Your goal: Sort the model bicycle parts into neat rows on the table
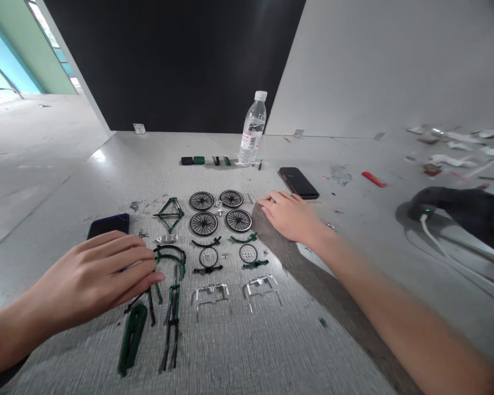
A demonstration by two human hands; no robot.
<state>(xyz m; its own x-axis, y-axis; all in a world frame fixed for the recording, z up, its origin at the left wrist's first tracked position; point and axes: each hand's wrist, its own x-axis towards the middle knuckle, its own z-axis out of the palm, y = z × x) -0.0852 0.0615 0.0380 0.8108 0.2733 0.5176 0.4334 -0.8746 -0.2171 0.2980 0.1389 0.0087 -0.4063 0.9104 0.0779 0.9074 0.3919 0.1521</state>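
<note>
My left hand (102,269) hovers over the left side of the laid-out model bicycle parts, fingers stretched out, partly hiding curved mudguards (170,255) and thin rods. Just below it lie a green chain cover (132,334) and a fork (173,318). My right hand (292,216) is right of the small spoked wheels (239,220). Its thumb and fingertips come together near the table; a tiny shiny bit shows there, too small to name. A green diamond-shaped frame (173,214) lies left of the wheels. Clear wire-like racks (212,293) lie nearest me.
A water bottle (253,129) stands against the upright panel (173,66). One phone (299,182) lies beyond my right hand, another (109,224) behind my left. A red stick-like object (373,179), a black device with a white cable (456,214) and scraps are at right.
</note>
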